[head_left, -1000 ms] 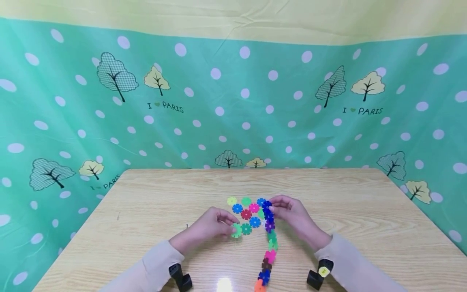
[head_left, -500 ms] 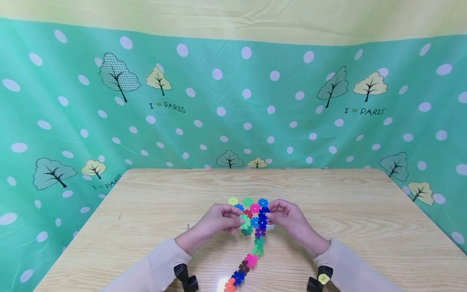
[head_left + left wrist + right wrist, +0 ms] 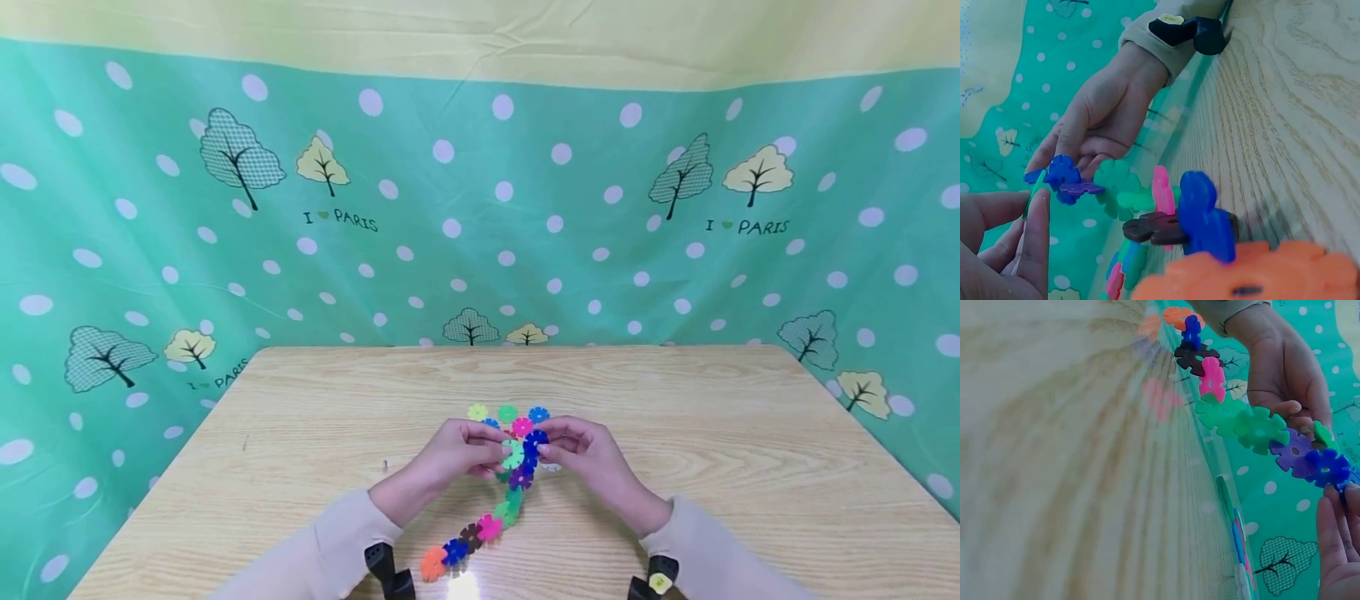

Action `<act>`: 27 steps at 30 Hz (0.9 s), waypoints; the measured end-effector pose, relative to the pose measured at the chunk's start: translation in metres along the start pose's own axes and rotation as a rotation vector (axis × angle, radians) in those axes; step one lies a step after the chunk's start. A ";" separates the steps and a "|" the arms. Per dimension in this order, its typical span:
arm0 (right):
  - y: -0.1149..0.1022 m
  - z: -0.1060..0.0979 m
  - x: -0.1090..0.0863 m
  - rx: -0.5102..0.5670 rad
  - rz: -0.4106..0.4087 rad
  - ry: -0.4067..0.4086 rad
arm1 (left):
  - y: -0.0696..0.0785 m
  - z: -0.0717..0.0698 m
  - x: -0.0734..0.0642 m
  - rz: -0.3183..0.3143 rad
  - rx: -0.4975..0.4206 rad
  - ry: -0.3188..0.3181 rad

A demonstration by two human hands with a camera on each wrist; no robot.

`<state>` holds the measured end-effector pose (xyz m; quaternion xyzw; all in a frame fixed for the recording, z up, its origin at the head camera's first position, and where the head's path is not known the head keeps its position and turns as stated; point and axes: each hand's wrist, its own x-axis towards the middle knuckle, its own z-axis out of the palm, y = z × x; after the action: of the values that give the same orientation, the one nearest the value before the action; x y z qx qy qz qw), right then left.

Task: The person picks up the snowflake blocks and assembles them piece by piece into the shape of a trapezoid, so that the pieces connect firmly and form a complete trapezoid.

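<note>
My left hand point(image 3: 459, 457) pinches a light green snowflake disc point(image 3: 513, 455) between thumb and fingers. My right hand point(image 3: 587, 457) grips the dark blue disc point(image 3: 536, 442) at the top of a chain of interlocked discs. Below it the chain runs through purple point(image 3: 521, 477), green, pink point(image 3: 490, 527), brown and blue to an orange disc point(image 3: 433, 564) at its lower left end. In the left wrist view the green disc point(image 3: 1035, 190) stands edge-on, right at the chain's blue end. The chain hangs slanting over the table in the right wrist view.
Loose discs lie flat behind the hands, among them yellow point(image 3: 477, 412), green point(image 3: 507, 413), blue point(image 3: 538, 414) and pink point(image 3: 522, 427). A whitish disc point(image 3: 552, 467) lies under the right hand. The wooden table point(image 3: 675, 383) ends at a green dotted curtain point(image 3: 525, 275).
My left hand has lifted the light green disc from the row and brought it right, to the chain's blue end. My right hand has shifted slightly left, and the chain's orange end has swung left.
</note>
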<state>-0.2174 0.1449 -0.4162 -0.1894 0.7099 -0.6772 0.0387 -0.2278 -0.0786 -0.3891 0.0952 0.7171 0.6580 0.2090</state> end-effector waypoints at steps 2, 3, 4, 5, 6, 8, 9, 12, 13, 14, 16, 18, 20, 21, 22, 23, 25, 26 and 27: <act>0.000 0.000 0.000 -0.013 -0.017 -0.005 | -0.001 0.000 0.000 -0.002 -0.018 0.000; -0.001 0.001 0.000 -0.018 -0.022 -0.006 | -0.001 0.000 0.000 -0.004 -0.029 -0.003; -0.001 0.001 0.000 -0.025 -0.027 -0.005 | -0.002 0.000 0.000 -0.008 -0.043 -0.008; -0.001 0.001 0.000 -0.030 -0.029 -0.005 | -0.003 -0.001 0.000 -0.009 -0.056 -0.014; -0.001 0.002 0.000 -0.035 -0.031 -0.005 | -0.003 -0.001 0.000 -0.011 -0.068 -0.021; -0.001 0.002 0.001 -0.048 -0.034 -0.007 | -0.005 -0.001 0.000 -0.018 -0.089 -0.040; -0.001 0.002 0.001 -0.053 -0.035 -0.008 | -0.005 -0.001 0.000 -0.021 -0.095 -0.050; 0.000 0.002 0.001 -0.071 -0.042 -0.016 | -0.007 -0.001 0.001 -0.037 -0.116 -0.070; 0.000 0.002 0.002 -0.077 -0.043 -0.019 | -0.007 -0.001 0.001 -0.044 -0.125 -0.072; 0.000 0.001 0.002 -0.080 -0.045 -0.023 | -0.008 0.000 0.001 -0.051 -0.133 -0.073; -0.001 0.001 0.002 -0.089 -0.044 -0.029 | -0.008 0.000 0.001 -0.064 -0.143 -0.068; -0.001 0.001 0.002 -0.091 -0.044 -0.035 | -0.009 0.001 0.001 -0.077 -0.153 -0.065; -0.002 0.002 0.003 -0.092 -0.049 -0.040 | -0.009 0.003 0.002 -0.088 -0.170 -0.065; -0.002 0.002 0.003 -0.094 -0.053 -0.042 | -0.009 0.003 0.002 -0.095 -0.181 -0.064; -0.002 0.002 0.003 -0.098 -0.058 -0.042 | -0.008 0.004 0.002 -0.100 -0.194 -0.062; -0.003 0.003 0.004 -0.104 -0.063 -0.043 | -0.008 0.005 0.001 -0.105 -0.208 -0.059; -0.004 0.004 0.004 -0.120 -0.072 -0.042 | -0.007 0.005 0.001 -0.111 -0.228 -0.049; -0.004 0.004 0.004 -0.127 -0.074 -0.040 | -0.007 0.006 0.000 -0.114 -0.235 -0.044; -0.004 0.005 0.005 -0.134 -0.078 -0.038 | -0.006 0.006 -0.001 -0.114 -0.235 -0.039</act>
<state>-0.2192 0.1388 -0.4115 -0.2321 0.7447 -0.6256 0.0130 -0.2235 -0.0745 -0.3953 0.0419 0.6352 0.7226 0.2694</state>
